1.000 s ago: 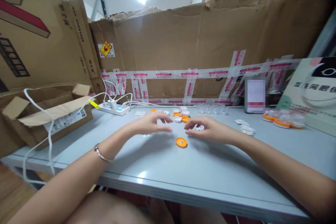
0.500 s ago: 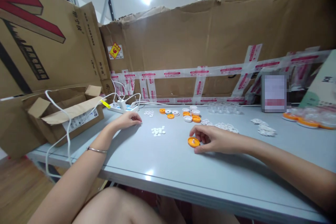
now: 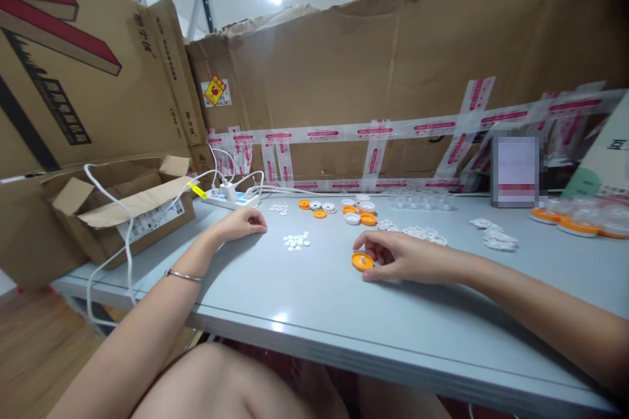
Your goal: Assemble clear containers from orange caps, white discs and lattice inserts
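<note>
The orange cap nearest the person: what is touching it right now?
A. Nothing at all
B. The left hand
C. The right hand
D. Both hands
C. The right hand has its fingertips against the orange cap on the grey table, while the left hand rests curled well off to the side, near the small pile of white discs.

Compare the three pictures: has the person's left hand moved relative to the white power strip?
Yes. The left hand has drawn away from the right hand and the orange cap, leftward, and now rests just in front of the power strip.
</note>
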Motion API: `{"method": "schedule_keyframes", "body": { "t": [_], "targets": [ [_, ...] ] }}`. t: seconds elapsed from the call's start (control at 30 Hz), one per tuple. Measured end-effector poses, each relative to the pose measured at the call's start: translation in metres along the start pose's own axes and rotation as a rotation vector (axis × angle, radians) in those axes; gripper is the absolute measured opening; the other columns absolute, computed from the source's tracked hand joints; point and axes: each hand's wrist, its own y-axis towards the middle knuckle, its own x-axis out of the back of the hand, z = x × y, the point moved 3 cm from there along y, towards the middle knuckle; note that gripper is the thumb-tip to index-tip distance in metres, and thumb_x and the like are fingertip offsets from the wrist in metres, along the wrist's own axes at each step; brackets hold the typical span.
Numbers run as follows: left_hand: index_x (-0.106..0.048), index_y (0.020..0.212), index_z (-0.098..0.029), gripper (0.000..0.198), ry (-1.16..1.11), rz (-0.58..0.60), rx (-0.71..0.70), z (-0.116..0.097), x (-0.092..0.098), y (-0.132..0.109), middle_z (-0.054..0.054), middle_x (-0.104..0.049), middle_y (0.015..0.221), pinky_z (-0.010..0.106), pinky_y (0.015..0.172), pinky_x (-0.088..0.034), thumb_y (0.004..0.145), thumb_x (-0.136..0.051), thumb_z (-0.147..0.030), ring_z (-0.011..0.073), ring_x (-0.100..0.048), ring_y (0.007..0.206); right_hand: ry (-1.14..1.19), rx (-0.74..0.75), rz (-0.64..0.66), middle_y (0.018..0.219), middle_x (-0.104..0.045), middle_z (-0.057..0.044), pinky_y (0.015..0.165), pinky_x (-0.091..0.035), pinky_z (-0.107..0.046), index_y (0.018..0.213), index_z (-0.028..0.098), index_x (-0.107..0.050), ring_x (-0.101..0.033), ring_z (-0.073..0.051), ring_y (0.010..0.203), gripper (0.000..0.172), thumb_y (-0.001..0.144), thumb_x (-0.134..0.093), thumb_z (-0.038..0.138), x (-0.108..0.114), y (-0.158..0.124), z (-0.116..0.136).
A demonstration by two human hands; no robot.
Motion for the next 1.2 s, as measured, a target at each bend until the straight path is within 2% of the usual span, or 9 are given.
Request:
{"method": "schedule_keyframes", "body": {
  "t": [0.2,0.37,0.43,0.5,0.6,0.67,0.77,0.97,1.2],
  "targets": [
    [-0.065,0.072,-0.014,0.024,-0.083,0.003,0.015,-0.005,0.003,-0.005,0.003,-0.064,0.072,0.025,0.064,-0.04,0.066,-0.063,-0.037,0.0167,-0.055,0.069,-0.001,-0.001,0.004,0.076,-0.05,0.0,0.06,-0.039,-0.026,0.102,0.021,-0.053,-0.048,-0.015,0.069,0.043,0.07,-0.062,0.047,-0.001,0.001,-0.002],
    [-0.063,0.075,-0.015,0.024,-0.227,0.014,-0.014,-0.025,0.003,-0.01,0.002,-0.063,0.071,0.025,0.063,-0.04,0.071,-0.06,-0.038,0.0141,-0.054,0.067,0.002,-0.023,0.01,0.083,-0.055,-0.002,0.065,-0.043,-0.029,0.108,0.022,-0.052,-0.052,-0.017,0.074,0.051,0.066,-0.065,0.049,0.006,-0.003,-0.003],
    [-0.063,0.074,-0.015,0.022,-0.294,0.036,-0.053,-0.042,-0.002,-0.011,0.002,-0.062,0.072,0.025,0.065,-0.041,0.072,-0.06,-0.037,0.0133,-0.054,0.068,0.014,-0.038,-0.048,0.094,-0.058,-0.005,0.071,-0.045,-0.031,0.109,0.022,-0.052,-0.054,-0.019,0.081,0.054,0.065,-0.065,0.05,0.013,-0.007,0.001],
    [-0.063,0.074,-0.015,0.02,-0.353,0.074,-0.094,-0.064,-0.01,-0.011,0.002,-0.062,0.073,0.025,0.066,-0.042,0.071,-0.062,-0.035,0.0127,-0.054,0.069,0.032,-0.022,-0.189,0.103,-0.059,-0.007,0.074,-0.046,-0.033,0.105,0.022,-0.055,-0.055,-0.021,0.086,0.047,0.067,-0.063,0.049,0.022,-0.012,0.01],
    [-0.063,0.073,-0.014,0.019,-0.43,0.147,-0.147,-0.103,-0.026,-0.008,0.001,-0.062,0.072,0.024,0.064,-0.042,0.072,-0.063,-0.034,0.0118,-0.054,0.069,0.05,0.062,-0.421,0.093,-0.063,-0.006,0.07,-0.045,-0.032,0.088,0.021,-0.062,-0.056,-0.02,0.08,0.03,0.072,-0.058,0.046,0.028,-0.018,0.026],
    [-0.063,0.073,-0.014,0.017,-0.532,0.201,-0.182,-0.126,-0.038,-0.005,0.001,-0.06,0.07,0.023,0.06,-0.039,0.071,-0.064,-0.031,0.0108,-0.053,0.066,0.088,0.094,-0.461,0.083,-0.065,-0.005,0.065,-0.044,-0.031,0.079,0.021,-0.063,-0.056,-0.018,0.073,0.024,0.074,-0.055,0.043,0.024,-0.018,0.033],
    [-0.062,0.067,-0.014,0.014,-0.708,0.22,-0.228,-0.15,-0.056,0.003,-0.002,-0.057,0.063,0.023,0.059,-0.038,0.067,-0.068,-0.027,0.0092,-0.051,0.061,0.238,0.04,-0.415,0.075,-0.064,-0.003,0.061,-0.044,-0.029,0.074,0.02,-0.063,-0.056,-0.016,0.067,0.023,0.073,-0.057,0.042,0.017,-0.015,0.03],
    [-0.062,0.064,-0.014,0.016,-0.877,0.219,-0.192,-0.151,-0.084,0.012,-0.002,-0.059,0.063,0.024,0.064,-0.038,0.064,-0.07,-0.028,0.0096,-0.052,0.063,0.424,-0.08,-0.354,0.07,-0.061,-0.001,0.062,-0.042,-0.028,0.07,0.018,-0.061,-0.055,-0.014,0.066,0.022,0.064,-0.062,0.04,0.018,-0.009,0.014],
    [-0.062,0.067,-0.013,0.013,-0.772,0.175,-0.227,-0.148,-0.083,0.009,-0.001,-0.061,0.066,0.024,0.063,-0.039,0.07,-0.065,-0.026,0.0099,-0.053,0.064,0.536,-0.084,-0.313,0.067,-0.059,0.001,0.063,-0.038,-0.026,0.068,0.018,-0.062,-0.051,-0.012,0.064,0.016,0.065,-0.065,0.034,0.019,-0.004,0.007]
  ]
}}
